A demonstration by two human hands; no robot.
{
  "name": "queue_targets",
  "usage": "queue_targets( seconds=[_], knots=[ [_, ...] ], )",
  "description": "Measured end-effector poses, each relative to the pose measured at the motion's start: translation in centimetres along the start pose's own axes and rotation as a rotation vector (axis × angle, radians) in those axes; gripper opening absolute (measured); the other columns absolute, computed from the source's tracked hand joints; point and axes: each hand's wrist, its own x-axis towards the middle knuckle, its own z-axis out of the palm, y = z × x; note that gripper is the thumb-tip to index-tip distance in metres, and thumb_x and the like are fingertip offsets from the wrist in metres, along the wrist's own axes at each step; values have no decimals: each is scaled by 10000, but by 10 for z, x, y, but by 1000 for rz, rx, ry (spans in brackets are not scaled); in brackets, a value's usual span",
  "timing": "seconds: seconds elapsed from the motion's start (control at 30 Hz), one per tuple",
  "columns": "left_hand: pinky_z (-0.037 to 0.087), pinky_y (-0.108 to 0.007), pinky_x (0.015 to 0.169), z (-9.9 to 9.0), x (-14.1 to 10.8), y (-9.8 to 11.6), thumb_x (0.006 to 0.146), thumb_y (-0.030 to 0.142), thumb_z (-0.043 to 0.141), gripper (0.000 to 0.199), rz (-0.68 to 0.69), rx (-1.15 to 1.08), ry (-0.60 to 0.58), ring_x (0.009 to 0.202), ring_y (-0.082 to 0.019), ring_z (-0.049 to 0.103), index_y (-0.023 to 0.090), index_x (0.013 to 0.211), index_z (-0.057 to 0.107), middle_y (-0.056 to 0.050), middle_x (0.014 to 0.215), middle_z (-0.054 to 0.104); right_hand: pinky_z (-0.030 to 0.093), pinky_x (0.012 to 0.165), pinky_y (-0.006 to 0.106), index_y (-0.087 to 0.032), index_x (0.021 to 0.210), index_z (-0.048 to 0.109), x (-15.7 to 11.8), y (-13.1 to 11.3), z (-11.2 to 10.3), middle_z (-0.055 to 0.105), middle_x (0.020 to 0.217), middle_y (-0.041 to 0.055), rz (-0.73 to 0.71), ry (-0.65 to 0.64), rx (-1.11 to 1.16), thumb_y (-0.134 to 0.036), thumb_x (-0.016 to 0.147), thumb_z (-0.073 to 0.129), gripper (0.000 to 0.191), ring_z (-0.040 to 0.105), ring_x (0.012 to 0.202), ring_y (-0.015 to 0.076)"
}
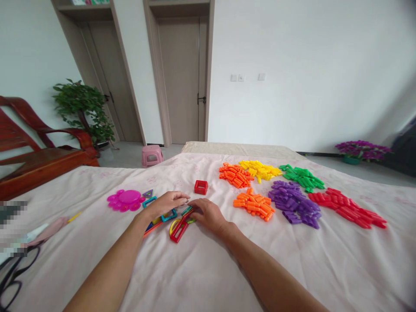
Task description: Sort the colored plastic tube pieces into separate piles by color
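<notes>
A small heap of coloured, window-framed magnetic tiles lies between my hands, with a red tile (178, 232) in front and a blue tile (169, 215) further left. My left hand (169, 203) is over the heap's left side, fingers stretched out and nothing visible in them. On the right, my right hand (209, 214) has its fingers bent around the ends of some tiles; teal and green edges show by the thumb, and the grip is partly hidden. Beyond both hands stands a stack of red square tiles (201, 187). A triangular tile (148, 193) lies to the left.
A magenta flower-shaped toy (126, 200) lies left. Piles of orange pieces (255, 204), yellow pieces (260, 170), green pieces (302, 177), purple pieces (294, 203) and red pieces (349, 208) spread right on the cloth (208, 277). Black cords (16, 277) are at far left.
</notes>
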Motion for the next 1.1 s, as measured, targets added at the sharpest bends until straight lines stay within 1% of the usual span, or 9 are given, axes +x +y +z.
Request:
queue_targets(
  seconds=[0.1,0.23,0.4,0.53,0.67,0.8,0.87,0.97,1.1],
  knots=[
    [461,-320,980,2,-2,9,791,444,679,440,6,-36,-68,1123,-254,653,183,1141,741,-67,1168,748,468,898,292,-247,1149,716,5,1,1,733,1032,26,56,10,5,-242,842,693,308,651,978,199],
    [465,-328,985,5,-3,14,784,386,680,432,-17,-105,-66,1141,-254,647,188,1162,744,-65,1201,739,478,843,281,-231,1127,732,7,2,0,736,946,25,91,75,6,-237,864,665,271,655,906,193],
    [478,-350,978,8,-2,9,791,322,644,505,-65,-243,-64,1109,-240,665,167,1270,682,-94,1188,735,482,939,319,-219,1142,742,7,4,0,749,1080,59,82,160,63,-219,882,621,288,669,1010,214],
    [492,-351,965,12,0,4,717,189,665,548,-64,-429,-87,1116,-233,663,168,1265,657,-117,1221,711,511,943,347,-195,1136,747,11,8,3,752,1110,80,177,274,229,-244,873,604,303,685,1030,229],
    [495,-346,955,26,10,-2,658,129,708,541,51,-398,45,1100,-229,660,165,1195,647,-116,1215,701,542,879,371,-153,1153,736,18,10,7,763,1067,94,275,337,448,-289,835,618,365,704,947,242],
    [503,-307,881,35,19,-6,704,220,720,466,67,-297,172,1002,-207,669,149,1158,644,-89,1076,728,538,831,362,-142,1093,756,21,16,5,769,992,87,275,346,531,-333,827,609,360,695,888,240],
    [506,-288,818,32,20,-8,753,279,681,428,44,-227,208,927,-191,666,148,1160,658,-74,1021,729,531,822,352,-151,1040,770,20,22,-1,767,959,77,305,352,459,-329,845,583,323,687,878,234],
    [490,-283,781,23,22,-14,768,279,648,357,31,13,344,847,-188,656,158,1098,709,-60,948,736,507,850,336,-180,1020,773,16,29,-15,758,979,72,359,327,177,-278,878,561,274,672,899,223],
    [468,-297,816,18,23,-20,770,225,640,280,19,306,436,878,-221,667,191,1021,758,-75,977,758,452,891,300,-222,1046,765,9,25,-29,726,1038,83,284,130,-264,-229,911,582,228,622,1010,222]
  ],
)
